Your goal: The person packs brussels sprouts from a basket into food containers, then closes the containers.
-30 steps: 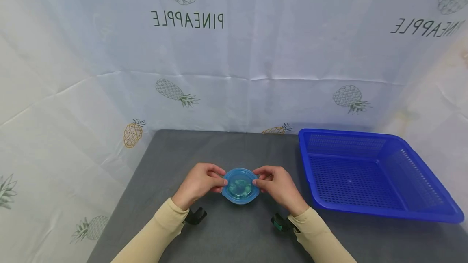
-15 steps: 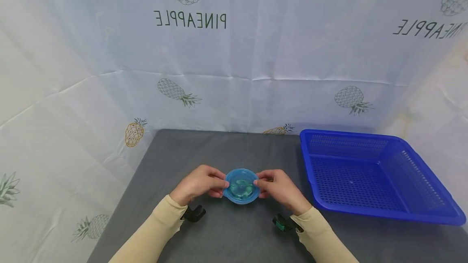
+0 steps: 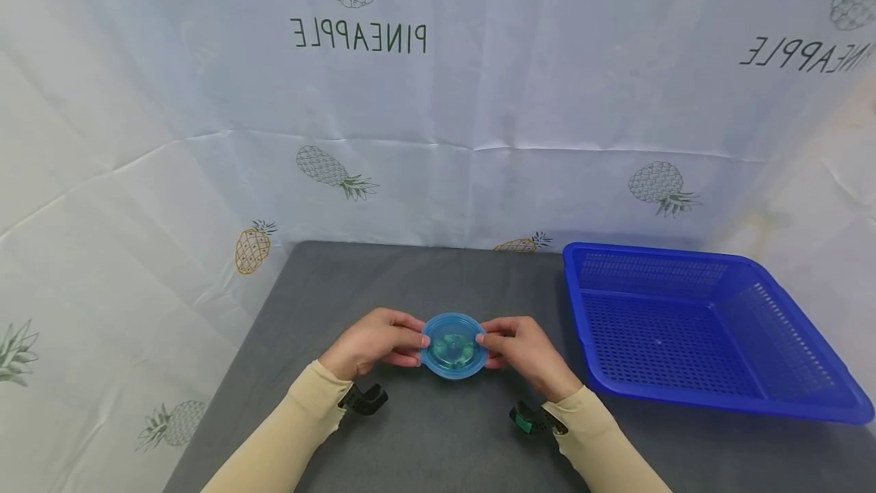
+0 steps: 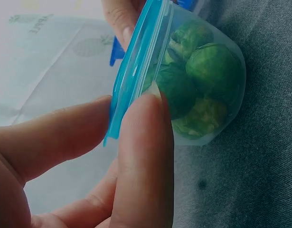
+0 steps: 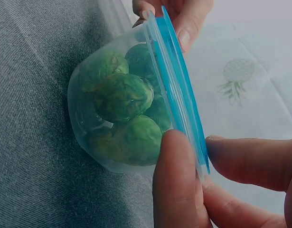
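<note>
A round, clear plastic food container (image 5: 77,107) with a blue lid (image 3: 454,319) sits between my two hands in the head view. Several green Brussels sprouts (image 4: 214,69) show through its wall in both wrist views. My left hand (image 3: 375,342) pinches the left edge at the rim, thumb on the lid and fingers below it. On the opposite edge my right hand (image 3: 527,352) pinches the rim in the same way. The lid lies flat over the container's whole mouth. Whether the base touches the table cannot be told.
A blue perforated plastic basket (image 3: 718,405) stands on the right of the grey cloth-covered table (image 3: 445,440). A pale curtain printed with pineapples (image 3: 520,105) hangs behind the table and along its sides. Black straps (image 3: 366,399) with cameras sit on the wrists.
Both hands have adjusted their fingers slightly at the rim and keep hold of the container. The view has shifted a little; the basket has not visibly moved.
</note>
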### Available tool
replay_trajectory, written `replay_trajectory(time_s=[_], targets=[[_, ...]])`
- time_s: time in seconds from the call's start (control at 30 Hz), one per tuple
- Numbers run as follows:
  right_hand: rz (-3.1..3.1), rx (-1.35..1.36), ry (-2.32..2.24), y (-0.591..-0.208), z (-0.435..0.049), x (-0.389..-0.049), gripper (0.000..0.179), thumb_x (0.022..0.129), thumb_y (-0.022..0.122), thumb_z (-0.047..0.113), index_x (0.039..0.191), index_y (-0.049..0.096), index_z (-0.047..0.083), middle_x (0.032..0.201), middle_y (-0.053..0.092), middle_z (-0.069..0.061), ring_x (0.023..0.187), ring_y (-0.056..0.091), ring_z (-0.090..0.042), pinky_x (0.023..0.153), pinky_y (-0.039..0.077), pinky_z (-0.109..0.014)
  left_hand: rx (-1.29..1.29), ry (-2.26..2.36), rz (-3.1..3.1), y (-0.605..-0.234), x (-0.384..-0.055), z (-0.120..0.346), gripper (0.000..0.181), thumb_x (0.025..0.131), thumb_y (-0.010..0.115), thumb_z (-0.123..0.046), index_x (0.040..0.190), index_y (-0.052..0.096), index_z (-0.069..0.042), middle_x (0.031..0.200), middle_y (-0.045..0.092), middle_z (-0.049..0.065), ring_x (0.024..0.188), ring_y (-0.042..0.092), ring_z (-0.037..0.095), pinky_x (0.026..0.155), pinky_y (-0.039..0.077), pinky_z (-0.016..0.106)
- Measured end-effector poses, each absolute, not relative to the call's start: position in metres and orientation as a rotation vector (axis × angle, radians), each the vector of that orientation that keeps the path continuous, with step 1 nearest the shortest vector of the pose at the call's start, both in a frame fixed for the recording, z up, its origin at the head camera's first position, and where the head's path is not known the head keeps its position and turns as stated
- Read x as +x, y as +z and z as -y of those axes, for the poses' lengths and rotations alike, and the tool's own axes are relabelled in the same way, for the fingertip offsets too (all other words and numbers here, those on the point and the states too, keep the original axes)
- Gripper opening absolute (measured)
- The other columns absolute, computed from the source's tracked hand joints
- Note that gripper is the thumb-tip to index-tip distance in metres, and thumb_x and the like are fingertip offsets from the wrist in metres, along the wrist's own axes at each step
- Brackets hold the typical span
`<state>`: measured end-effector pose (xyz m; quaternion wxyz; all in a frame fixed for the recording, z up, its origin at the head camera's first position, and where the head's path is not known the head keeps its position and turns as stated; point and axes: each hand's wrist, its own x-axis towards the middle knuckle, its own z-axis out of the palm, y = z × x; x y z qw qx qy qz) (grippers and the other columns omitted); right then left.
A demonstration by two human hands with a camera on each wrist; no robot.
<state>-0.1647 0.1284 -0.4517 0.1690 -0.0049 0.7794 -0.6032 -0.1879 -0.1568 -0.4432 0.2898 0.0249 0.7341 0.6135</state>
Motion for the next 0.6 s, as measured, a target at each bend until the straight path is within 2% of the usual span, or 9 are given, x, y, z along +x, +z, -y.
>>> replay_trajectory(time_s=[0.27, 0.6], targets=[[-2.200, 0.002, -1.727, -0.4525, -0.1273, -0.1653, 0.035, 0.104, 0.072, 0.014, 0.131, 0.072, -0.009, 0.104, 0.078, -0.014, 0.077, 0.072, -0.013, 0.075, 0.069, -0.034, 0.042, 1.644, -1.938, -0.4465, -0.1896, 0.1575, 0.046, 0.100, 0.080, -0.022, 0.136, 0.069, 0.005, 0.103, 0.076, 0.011, 0.084, 0.075, 0.016, 0.082, 0.069, 0.036], [-2.191, 0.002, -1.749, -0.4541, -0.1263, -0.1659, 0.034, 0.102, 0.074, 0.011, 0.129, 0.072, -0.009, 0.104, 0.078, -0.015, 0.076, 0.072, -0.013, 0.073, 0.069, -0.033, 0.023, 1.652, -1.971, -0.4497, -0.1895, 0.1502, 0.038, 0.100, 0.078, -0.016, 0.129, 0.070, 0.008, 0.094, 0.073, 0.007, 0.078, 0.071, 0.013, 0.077, 0.069, 0.031]])
